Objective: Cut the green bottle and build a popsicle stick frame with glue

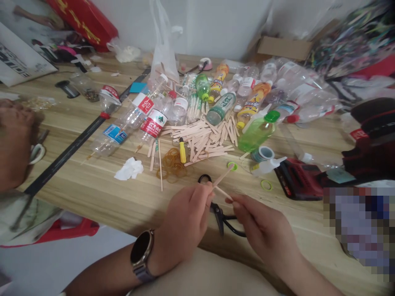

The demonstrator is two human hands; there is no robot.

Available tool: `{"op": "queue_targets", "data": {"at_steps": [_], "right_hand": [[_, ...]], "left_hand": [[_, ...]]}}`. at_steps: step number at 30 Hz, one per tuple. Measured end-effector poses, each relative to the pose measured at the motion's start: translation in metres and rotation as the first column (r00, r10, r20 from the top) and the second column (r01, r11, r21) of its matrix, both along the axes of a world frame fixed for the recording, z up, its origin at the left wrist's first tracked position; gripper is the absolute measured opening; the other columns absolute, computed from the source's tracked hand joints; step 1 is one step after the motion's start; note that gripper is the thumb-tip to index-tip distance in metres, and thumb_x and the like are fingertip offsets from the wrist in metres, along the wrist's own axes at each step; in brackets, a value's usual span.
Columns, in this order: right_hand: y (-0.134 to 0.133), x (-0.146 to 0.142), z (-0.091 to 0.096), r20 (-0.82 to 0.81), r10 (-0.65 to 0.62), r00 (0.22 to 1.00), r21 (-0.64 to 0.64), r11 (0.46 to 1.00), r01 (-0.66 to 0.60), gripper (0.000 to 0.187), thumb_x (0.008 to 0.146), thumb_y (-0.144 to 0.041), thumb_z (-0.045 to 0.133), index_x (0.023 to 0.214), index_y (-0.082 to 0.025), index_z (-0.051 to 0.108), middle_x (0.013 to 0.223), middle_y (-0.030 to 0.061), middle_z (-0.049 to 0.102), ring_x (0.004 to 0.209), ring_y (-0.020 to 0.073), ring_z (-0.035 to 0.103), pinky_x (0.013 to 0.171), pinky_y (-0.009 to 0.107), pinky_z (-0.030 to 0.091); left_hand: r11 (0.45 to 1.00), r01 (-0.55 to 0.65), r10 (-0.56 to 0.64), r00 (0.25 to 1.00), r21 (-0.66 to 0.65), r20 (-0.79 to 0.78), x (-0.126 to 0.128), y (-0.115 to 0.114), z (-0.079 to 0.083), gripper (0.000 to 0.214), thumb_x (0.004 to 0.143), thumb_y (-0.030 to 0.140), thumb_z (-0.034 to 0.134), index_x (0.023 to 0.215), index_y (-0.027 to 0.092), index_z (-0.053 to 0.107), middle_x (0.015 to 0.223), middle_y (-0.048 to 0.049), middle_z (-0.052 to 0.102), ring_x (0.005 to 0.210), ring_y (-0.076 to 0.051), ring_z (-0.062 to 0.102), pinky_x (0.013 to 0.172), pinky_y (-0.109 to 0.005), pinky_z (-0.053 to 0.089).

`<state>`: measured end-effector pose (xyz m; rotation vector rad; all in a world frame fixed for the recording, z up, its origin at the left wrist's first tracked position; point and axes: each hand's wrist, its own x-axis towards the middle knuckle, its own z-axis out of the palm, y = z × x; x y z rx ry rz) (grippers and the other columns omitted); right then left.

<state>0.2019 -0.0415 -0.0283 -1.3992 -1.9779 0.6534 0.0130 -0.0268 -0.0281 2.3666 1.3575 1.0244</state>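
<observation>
My left hand [188,213], with a watch [142,250] on its wrist, is closed on a flat wooden craft stick [222,176] that points up and to the right. My right hand [265,222] pinches the end of a second thin wooden stick [222,192]. The two pieces meet at my left fingertips; whether they are joined there I cannot tell. Black-handled scissors [219,218] lie on the table beneath both hands, partly covered by them. Just beyond the first stick's tip is a green bottle-cap ring [232,166].
A pile of craft sticks [203,137] lies mid-table among several plastic bottles [221,107]. Nearer are rubber bands [173,164], a yellow screwdriver [182,151] and crumpled tissue [128,169]. A red-black power tool [300,179] stands right. Another person's hand [14,139] rests at left.
</observation>
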Motion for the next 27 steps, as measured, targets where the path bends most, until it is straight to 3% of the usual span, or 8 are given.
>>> {"op": "queue_targets", "data": {"at_steps": [3, 6, 10, 14, 19, 22, 25, 27], "right_hand": [[0.006, 0.0, 0.009, -0.468, -0.074, 0.881, -0.613, 0.745, -0.263, 0.04, 0.097, -0.052, 0.044, 0.079, -0.019, 0.058, 0.049, -0.0061, 0.036, 0.042, 0.0092, 0.027, 0.041, 0.022, 0.021], [0.007, 0.005, 0.008, -0.537, -0.102, 0.837, -0.696, 0.614, -0.372, 0.046, 0.095, -0.061, 0.043, 0.078, -0.019, 0.054, 0.048, -0.0078, 0.031, 0.041, 0.0087, 0.02, 0.039, 0.022, 0.016], [0.002, 0.009, -0.002, 0.083, 0.061, 0.995, 0.019, 0.998, -0.063, 0.024, 0.099, -0.026, 0.039, 0.093, -0.019, 0.061, 0.061, -0.0012, 0.055, 0.05, 0.0125, 0.047, 0.047, 0.024, 0.031], [0.0, 0.001, -0.006, 0.436, -0.156, 0.886, 0.541, 0.833, -0.119, 0.028, 0.092, -0.006, 0.037, 0.106, -0.017, 0.059, 0.066, -0.0003, 0.062, 0.05, 0.013, 0.052, 0.048, 0.027, 0.031], [0.005, -0.008, 0.009, -0.066, 0.01, 0.998, -0.176, 0.984, -0.021, 0.03, 0.1, -0.032, 0.038, 0.077, -0.021, 0.054, 0.058, -0.0022, 0.049, 0.049, 0.0111, 0.042, 0.045, 0.023, 0.028], [0.008, -0.005, 0.015, -0.484, -0.127, 0.866, -0.66, 0.702, -0.265, 0.044, 0.094, -0.059, 0.047, 0.071, -0.021, 0.046, 0.054, -0.0064, 0.03, 0.047, 0.0094, 0.026, 0.042, 0.022, 0.018], [0.009, 0.0, 0.016, -0.624, -0.256, 0.738, -0.762, 0.41, -0.502, 0.053, 0.081, -0.072, 0.059, 0.072, -0.022, 0.042, 0.05, -0.0105, 0.022, 0.043, 0.0071, 0.013, 0.038, 0.021, 0.011], [0.009, 0.002, 0.015, -0.588, -0.158, 0.793, -0.742, 0.495, -0.452, 0.051, 0.085, -0.07, 0.054, 0.071, -0.022, 0.043, 0.049, -0.0094, 0.026, 0.041, 0.0074, 0.017, 0.038, 0.021, 0.015]], "left_hand": [[0.998, 0.051, -0.051, 0.999, 0.029, -0.005, -0.002, 0.0, 0.0, 0.017, 0.102, 0.017, 0.036, 0.107, 0.018, 0.053, 0.082, -0.0043, 0.07, 0.072, -0.019, 0.066, 0.064, -0.029, 0.051], [0.997, 0.069, -0.069, 0.998, 0.023, 0.006, -0.001, 0.0, -0.002, 0.018, 0.102, 0.016, 0.036, 0.108, 0.018, 0.053, 0.085, -0.0051, 0.071, 0.075, -0.019, 0.067, 0.066, -0.03, 0.052], [0.999, 0.009, -0.008, 1.0, -0.047, 0.024, 0.003, -0.002, -0.004, 0.017, 0.102, 0.019, 0.037, 0.101, 0.019, 0.054, 0.08, -0.0036, 0.071, 0.07, -0.019, 0.067, 0.061, -0.029, 0.051], [0.989, -0.06, 0.072, 0.994, -0.133, 0.085, 0.007, -0.001, -0.004, 0.016, 0.101, 0.022, 0.039, 0.091, 0.021, 0.052, 0.075, -0.0006, 0.069, 0.065, -0.016, 0.066, 0.057, -0.026, 0.049], [0.999, -0.023, 0.022, 0.999, 0.026, 0.034, 0.002, 0.003, -0.008, 0.019, 0.102, 0.021, 0.036, 0.094, 0.02, 0.053, 0.077, -0.0035, 0.07, 0.068, -0.018, 0.065, 0.06, -0.029, 0.05], [0.996, 0.057, -0.062, 0.995, 0.069, 0.078, -0.003, 0.003, -0.009, 0.018, 0.102, 0.019, 0.037, 0.094, 0.02, 0.053, 0.077, -0.0037, 0.07, 0.07, -0.018, 0.066, 0.064, -0.029, 0.052], [0.989, 0.126, -0.137, 0.974, 0.072, 0.183, -0.004, 0.002, -0.009, 0.014, 0.101, 0.017, 0.041, 0.093, 0.021, 0.053, 0.084, -0.004, 0.072, 0.077, -0.017, 0.068, 0.072, -0.029, 0.053], [0.991, 0.125, -0.132, 0.973, 0.046, 0.188, -0.003, 0.002, -0.009, 0.015, 0.101, 0.018, 0.042, 0.093, 0.021, 0.053, 0.084, -0.0039, 0.072, 0.078, -0.017, 0.068, 0.072, -0.029, 0.053]]}}
